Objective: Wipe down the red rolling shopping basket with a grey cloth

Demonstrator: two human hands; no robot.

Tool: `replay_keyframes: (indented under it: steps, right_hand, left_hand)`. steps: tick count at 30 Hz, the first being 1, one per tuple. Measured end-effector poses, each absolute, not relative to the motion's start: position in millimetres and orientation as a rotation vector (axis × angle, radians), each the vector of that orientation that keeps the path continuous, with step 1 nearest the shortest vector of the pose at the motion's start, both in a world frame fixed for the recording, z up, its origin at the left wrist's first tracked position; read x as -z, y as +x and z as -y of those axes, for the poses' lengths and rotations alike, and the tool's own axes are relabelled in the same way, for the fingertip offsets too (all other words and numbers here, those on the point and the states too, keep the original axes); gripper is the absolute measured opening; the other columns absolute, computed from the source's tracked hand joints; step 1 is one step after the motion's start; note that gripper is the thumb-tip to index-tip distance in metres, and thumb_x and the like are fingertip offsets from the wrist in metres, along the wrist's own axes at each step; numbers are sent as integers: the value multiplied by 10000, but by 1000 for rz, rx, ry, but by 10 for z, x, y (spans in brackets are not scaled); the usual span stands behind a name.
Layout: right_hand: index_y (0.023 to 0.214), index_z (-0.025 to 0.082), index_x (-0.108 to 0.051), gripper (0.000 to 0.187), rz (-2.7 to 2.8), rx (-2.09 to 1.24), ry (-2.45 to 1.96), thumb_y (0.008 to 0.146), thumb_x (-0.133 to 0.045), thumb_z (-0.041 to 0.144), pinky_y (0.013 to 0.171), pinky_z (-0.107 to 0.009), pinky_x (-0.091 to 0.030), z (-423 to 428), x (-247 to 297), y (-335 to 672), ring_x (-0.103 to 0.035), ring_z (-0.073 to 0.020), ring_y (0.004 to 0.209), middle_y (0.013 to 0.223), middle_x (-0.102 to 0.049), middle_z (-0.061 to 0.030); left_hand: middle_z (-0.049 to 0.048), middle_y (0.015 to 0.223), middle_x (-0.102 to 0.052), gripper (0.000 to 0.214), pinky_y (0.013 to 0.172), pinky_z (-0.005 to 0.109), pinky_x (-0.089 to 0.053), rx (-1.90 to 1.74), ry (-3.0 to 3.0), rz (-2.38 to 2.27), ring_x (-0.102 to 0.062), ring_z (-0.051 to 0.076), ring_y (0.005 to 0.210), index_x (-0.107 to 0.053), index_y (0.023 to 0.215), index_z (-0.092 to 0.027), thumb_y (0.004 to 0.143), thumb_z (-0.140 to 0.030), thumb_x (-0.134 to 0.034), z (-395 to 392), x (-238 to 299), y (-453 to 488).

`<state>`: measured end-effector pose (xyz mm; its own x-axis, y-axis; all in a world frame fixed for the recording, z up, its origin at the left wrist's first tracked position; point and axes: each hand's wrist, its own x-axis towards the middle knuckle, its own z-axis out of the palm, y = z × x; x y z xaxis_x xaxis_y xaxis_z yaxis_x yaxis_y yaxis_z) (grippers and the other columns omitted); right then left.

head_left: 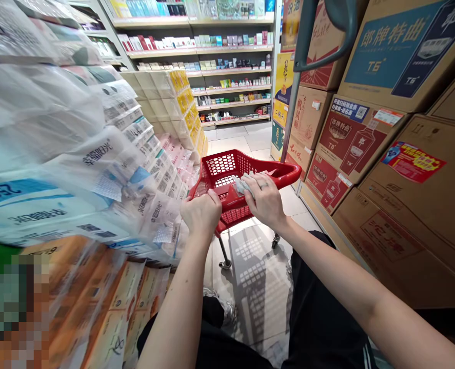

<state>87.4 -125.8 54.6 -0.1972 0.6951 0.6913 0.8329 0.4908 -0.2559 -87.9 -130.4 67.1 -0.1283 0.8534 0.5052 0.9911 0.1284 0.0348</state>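
Observation:
A red plastic shopping cart (pixel 227 166) on small wheels stands on the tiled floor in front of me. My left hand (pixel 201 211) is closed in a fist around the near edge of the cart's handle bar. My right hand (pixel 264 197) is closed too, gripping the same bar further right, with a crumpled pale cloth or paper (pixel 243 184) pinched under its fingers against the bar. A ring shows on one finger of that hand. The basket looks empty through its mesh.
Stacked plastic-wrapped tissue packs (pixel 107 164) crowd the left side. Tall stacks of brown and red liquor cartons (pixel 369 133) line the right. Shelves of small goods (pixel 231 66) close the far end of the aisle. A grey-green metal post (pixel 300 72) rises on the right.

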Motion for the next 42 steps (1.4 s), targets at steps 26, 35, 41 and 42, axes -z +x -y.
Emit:
replay_keyframes:
  steps: [26,35,41,42]
  right_hand:
    - [1174,178,-588,537,1644,-871,-842,902,-324,558,869,-315,-468,604,-877,934,-616,-176,976,1091,-665,-59]
    - [1245,209,-549,526,1734,-491,-1018,945,-235,505,932,-360,-448,949,-845,1103,-563,-210,1100,1132,-646,-59]
    - [1346,278,-437,535,2040,-627,-925,945,-187,530,1122,-447,-236,1048,-844,1011,-356,-182,1323,1321,-528,-11]
    - [1380,279,-384,572,2010,-732,-911,941,-130,546,1124,-440,-235,1055,-877,1007,-363,-166,1319,1312,-535,-13]
  left_hand:
    - [137,621,-661,621,891,384,-340,576,-1768,2060,-616,208,671,-730,759,-90,915,-334,-181,1356,-580,-724]
    - [137,639,-665,629,863,371,-345,598,-1798,2035,-613,202,674,-724,729,-99,920,-332,-172,1351,-575,-700]
    - [120,845,-685,512,860,354,-358,811,-1843,2029,-615,219,819,-652,982,-134,931,-362,-197,1368,-702,-745]
    - [120,924,-675,478,857,351,-365,891,-1858,2019,-607,224,875,-613,1058,-143,931,-377,-216,1384,-739,-765]
